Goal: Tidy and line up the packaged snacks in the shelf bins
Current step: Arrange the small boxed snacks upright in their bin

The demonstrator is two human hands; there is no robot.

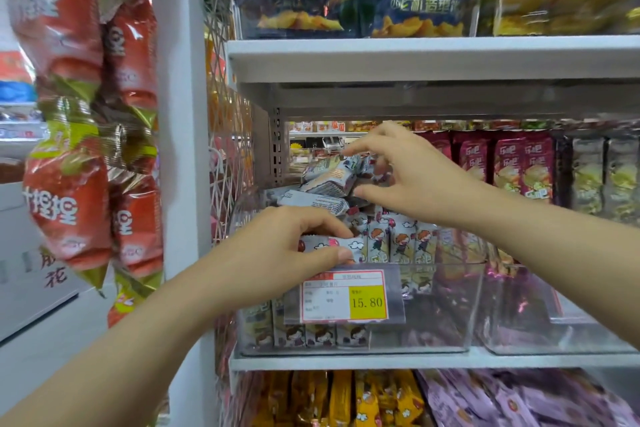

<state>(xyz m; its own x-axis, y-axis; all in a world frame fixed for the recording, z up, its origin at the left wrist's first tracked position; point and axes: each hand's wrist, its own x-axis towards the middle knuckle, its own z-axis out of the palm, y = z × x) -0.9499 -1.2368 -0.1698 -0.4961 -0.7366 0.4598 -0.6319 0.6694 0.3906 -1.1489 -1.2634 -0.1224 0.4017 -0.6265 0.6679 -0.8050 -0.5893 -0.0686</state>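
A: What is seen, from the biggest thing down?
B: A white metal shelf unit (pixel 415 59) is seen, with red-and-green foil snack bags (pixel 69 184) hung at its left end. A clear plastic bin (pixel 450 305) is set on the middle shelf, and dark pink snack packets (pixel 519 163) are stood in rows to its right.
A: And inside the bin?
B: A row of pale cartoon-printed snack packets (pixel 401 239) is stood upright behind the front wall. Further back, a loose heap of the same packets (pixel 329 180) is piled at all angles.
A: How are the hands placed?
B: The right hand (pixel 408 170) is held over the heap, fingers curved above it and thumb spread below. Whether a packet is gripped cannot be told. A pale packet lying flat (pixel 332 244) is pinched between thumb and fingers of the left hand (pixel 277 253) at the bin's front left. This is just above a white price label with a yellow panel (pixel 346 295) fixed to the front wall
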